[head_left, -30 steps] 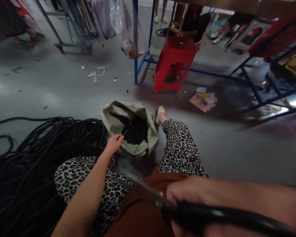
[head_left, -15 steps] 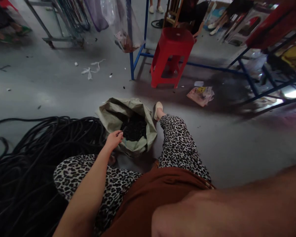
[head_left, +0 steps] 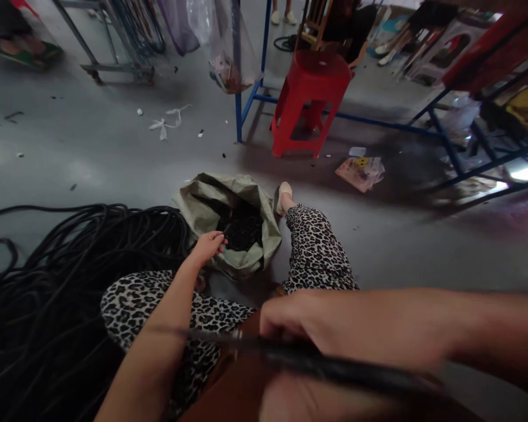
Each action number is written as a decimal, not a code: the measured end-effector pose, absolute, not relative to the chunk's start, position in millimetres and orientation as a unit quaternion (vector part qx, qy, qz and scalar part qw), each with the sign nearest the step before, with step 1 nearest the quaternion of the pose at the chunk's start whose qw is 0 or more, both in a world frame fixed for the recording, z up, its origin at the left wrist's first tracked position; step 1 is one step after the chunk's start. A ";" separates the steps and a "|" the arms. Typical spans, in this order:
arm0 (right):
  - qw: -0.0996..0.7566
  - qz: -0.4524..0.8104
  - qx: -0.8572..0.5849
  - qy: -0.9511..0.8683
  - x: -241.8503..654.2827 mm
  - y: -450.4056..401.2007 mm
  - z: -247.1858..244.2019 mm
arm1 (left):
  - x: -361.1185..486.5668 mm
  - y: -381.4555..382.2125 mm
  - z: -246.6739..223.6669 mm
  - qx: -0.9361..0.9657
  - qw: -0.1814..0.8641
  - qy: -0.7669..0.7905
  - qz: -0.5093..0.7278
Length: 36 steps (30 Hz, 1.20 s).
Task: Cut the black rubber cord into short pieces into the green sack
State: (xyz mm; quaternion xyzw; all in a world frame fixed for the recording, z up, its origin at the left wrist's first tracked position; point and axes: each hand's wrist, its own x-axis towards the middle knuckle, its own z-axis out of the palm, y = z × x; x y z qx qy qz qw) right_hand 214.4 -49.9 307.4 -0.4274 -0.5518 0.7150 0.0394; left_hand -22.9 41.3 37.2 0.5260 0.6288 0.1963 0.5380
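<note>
My left hand (head_left: pixel 210 245) reaches over the near-left rim of an open greenish woven sack (head_left: pixel 270 225). Its fingers are pinched together, and whatever they may hold is too small to make out. Small black pieces (head_left: pixel 244 228) lie inside the sack. Close to the camera, my right hand (head_left: pixel 334 325) is closed around a long dark rod (head_left: pixel 334 368), blurred by motion. The rod is thick and black at the right and narrows to a thin left end that crosses in front of my left forearm. What kind of tool it is cannot be made out.
A heap of black hoses or cords (head_left: pixel 92 252) lies left of the sack. Ahead stand a red plastic stool (head_left: pixel 314 73), a blue metal frame (head_left: pixel 239 111) and a wheeled rack (head_left: pixel 114 70). A printed plastic bag (head_left: pixel 358 173) lies on the floor. Other people's feet show farther back.
My right hand has come up into view from the lower right, with the dark rod now visible in it. My left hand stays pinched at the sack. The view has shifted slightly.
</note>
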 end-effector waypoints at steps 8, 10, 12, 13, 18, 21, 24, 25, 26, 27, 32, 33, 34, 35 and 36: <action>-0.015 0.408 -0.671 -0.619 235.8 -25.6 104.5 | -6.3 33.4 39.5 0.508 0.582 0.603 0.201; 0.001 0.425 -0.688 -0.589 236.8 -21.5 69.1 | -2.4 31.8 35.5 0.519 0.576 0.601 0.192; 0.021 0.492 -0.667 -0.559 231.2 -19.8 47.4 | 1.3 31.0 31.5 0.536 0.563 0.601 0.184; 0.029 0.529 -0.657 -0.536 226.9 -19.9 40.4 | 3.0 30.8 29.7 0.545 0.555 0.601 0.182; 0.067 0.634 -0.634 -0.438 211.2 -26.7 24.2 | 10.2 27.8 24.7 0.570 0.532 0.601 0.176; 0.063 0.657 -0.622 -0.422 210.2 -29.2 19.9 | 13.3 23.7 22.9 0.570 0.537 0.600 0.162; 0.065 0.663 -0.624 -0.409 209.0 -27.6 17.3 | 15.8 19.7 20.7 0.570 0.543 0.598 0.151; 0.064 0.664 -0.623 -0.408 207.9 -26.6 16.9 | 16.4 18.8 19.8 0.572 0.544 0.595 0.147; 0.061 0.664 -0.623 -0.409 206.5 -25.4 16.7 | 16.9 18.0 18.9 0.576 0.544 0.593 0.144; 0.056 0.664 -0.622 -0.412 205.0 -24.3 17.0 | 17.4 17.5 17.9 0.580 0.544 0.589 0.142; 0.045 0.654 -0.624 -0.426 199.1 -20.0 23.4 | 19.6 17.6 14.2 0.605 0.538 0.571 0.140; 0.041 0.651 -0.625 -0.428 198.6 -19.3 25.3 | 20.2 17.9 14.1 0.606 0.537 0.569 0.141; 0.037 0.648 -0.627 -0.431 198.3 -18.6 27.1 | 20.8 18.3 14.2 0.606 0.537 0.569 0.142; 0.034 0.644 -0.629 -0.434 198.2 -18.1 28.7 | 21.4 18.7 14.5 0.606 0.537 0.570 0.142; 0.031 0.637 -0.634 -0.438 198.2 -17.7 29.8 | 21.9 19.1 14.9 0.605 0.536 0.571 0.143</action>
